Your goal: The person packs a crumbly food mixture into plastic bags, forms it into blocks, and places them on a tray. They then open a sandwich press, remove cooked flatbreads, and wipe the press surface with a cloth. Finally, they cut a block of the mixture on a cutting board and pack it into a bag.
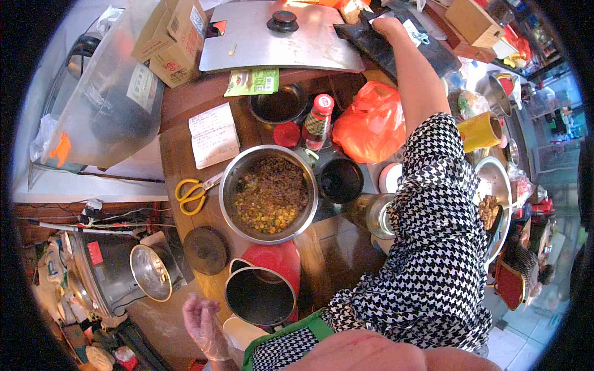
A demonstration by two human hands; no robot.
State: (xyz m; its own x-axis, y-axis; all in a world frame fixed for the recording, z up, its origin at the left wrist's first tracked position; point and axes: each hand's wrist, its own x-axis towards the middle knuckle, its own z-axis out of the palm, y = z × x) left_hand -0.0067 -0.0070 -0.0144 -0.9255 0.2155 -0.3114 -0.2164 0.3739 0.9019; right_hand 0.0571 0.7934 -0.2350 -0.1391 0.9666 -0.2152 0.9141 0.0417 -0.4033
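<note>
My left hand (203,321), in a thin clear plastic glove, hangs at the lower left beside a dark-lined pot (260,297). Its fingers are loosely bent, with nothing seen in them. My right arm stretches to the far side, where my right hand (387,27) is closed at a black sheet-like thing (365,43); what its fingers grip is hidden. A steel bowl (224,204) in the middle holds dark minced food (281,179) and yellow corn-like pieces (269,217). Yellow-handled scissors (192,196) lie left of it, touching or nearly touching its rim.
Behind the bowl stand a red-capped sauce bottle (317,123), a black bowl (277,105) and an orange plastic bag (371,120). A handwritten paper (213,135) lies left. A knobbed metal lid (247,37) spans the back; a glass jar (378,216) stands right.
</note>
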